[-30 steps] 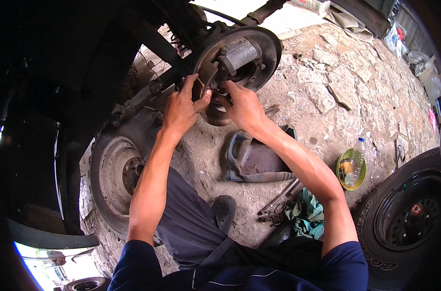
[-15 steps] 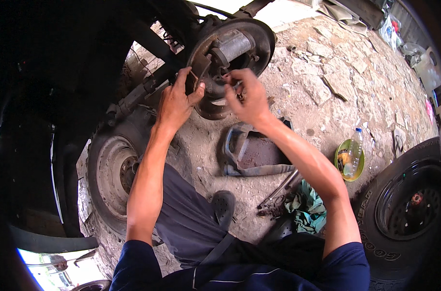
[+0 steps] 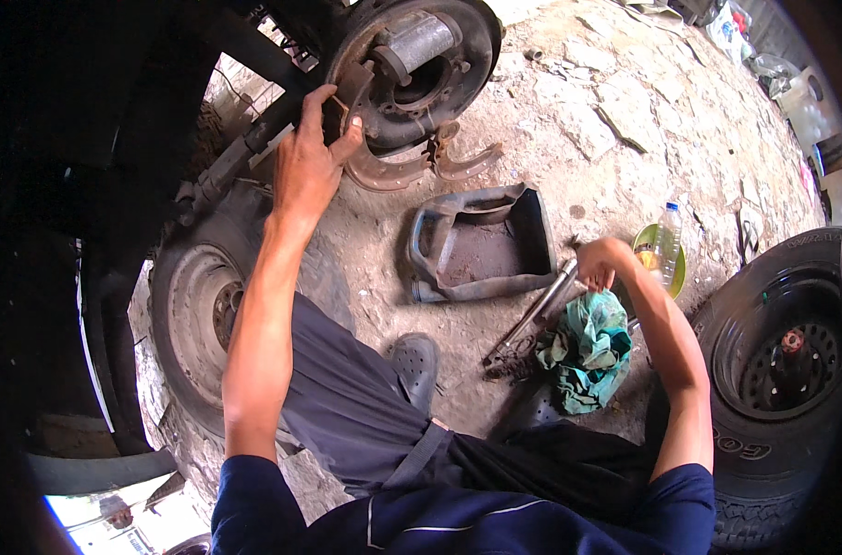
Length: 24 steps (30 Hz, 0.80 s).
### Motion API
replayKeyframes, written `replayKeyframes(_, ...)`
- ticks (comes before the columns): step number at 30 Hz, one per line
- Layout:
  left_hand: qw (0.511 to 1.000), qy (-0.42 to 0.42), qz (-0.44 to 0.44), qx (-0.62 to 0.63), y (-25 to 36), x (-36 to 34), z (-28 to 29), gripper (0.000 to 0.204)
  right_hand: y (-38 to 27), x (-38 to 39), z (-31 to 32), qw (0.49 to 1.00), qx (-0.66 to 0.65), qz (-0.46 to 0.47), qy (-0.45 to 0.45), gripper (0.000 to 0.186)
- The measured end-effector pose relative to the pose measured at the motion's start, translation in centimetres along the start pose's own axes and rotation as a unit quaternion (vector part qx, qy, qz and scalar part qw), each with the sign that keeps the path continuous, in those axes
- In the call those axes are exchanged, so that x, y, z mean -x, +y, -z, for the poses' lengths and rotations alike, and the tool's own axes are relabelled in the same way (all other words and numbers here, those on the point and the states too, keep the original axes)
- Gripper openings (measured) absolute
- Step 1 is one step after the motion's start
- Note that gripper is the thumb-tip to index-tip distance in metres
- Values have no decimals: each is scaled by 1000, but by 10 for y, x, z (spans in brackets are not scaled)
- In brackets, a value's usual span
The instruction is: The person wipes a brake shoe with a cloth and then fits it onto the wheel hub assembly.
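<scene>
At the upper middle is a round brake backing plate point(image 3: 484, 65) with a silver cylindrical part point(image 3: 421, 44) on it. My left hand point(image 3: 305, 176) has thumb and fingers closed around a rusty curved brake shoe point(image 3: 352, 85) at the plate's left side. Below the plate hang rusty curved pieces point(image 3: 469, 168), joined near their middle. My right hand point(image 3: 602, 263) is low at the right, fingers curled downward at the top edge of a crumpled green rag point(image 3: 592, 347). Whatever its fingertips grip is hidden. Beside that hand a metal bar point(image 3: 532, 319) lies slanted.
A cut-open dark plastic container point(image 3: 476, 294) holds brown dirt mid-floor. Past my right hand stand a green bowl point(image 3: 677, 276) and a clear bottle point(image 3: 666, 242). Tires lie at right point(image 3: 731, 453) and left point(image 3: 176, 342). Broken stone slabs point(image 3: 578, 120) cover the far ground.
My right hand has left the brake parts and come down to the right, to the green rag. My left hand still holds the brake shoe. The view has shifted, with the scene higher.
</scene>
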<state>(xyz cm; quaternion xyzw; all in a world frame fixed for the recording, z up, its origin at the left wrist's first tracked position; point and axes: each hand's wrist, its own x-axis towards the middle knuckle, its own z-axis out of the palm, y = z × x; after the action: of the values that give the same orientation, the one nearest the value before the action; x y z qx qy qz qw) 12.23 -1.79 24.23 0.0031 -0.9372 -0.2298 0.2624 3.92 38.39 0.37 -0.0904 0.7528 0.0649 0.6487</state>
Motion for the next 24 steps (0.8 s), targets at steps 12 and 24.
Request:
replayKeyframes(12, 999, 16, -11, -41, -12, 1, -4, 50, -23, -36, -50, 974, 174, -45, -140, 14)
replayKeyframes(24, 997, 34, -33, -60, -11, 0, -12, 50, 30, -6, -37, 808, -111, 261, 517, 28)
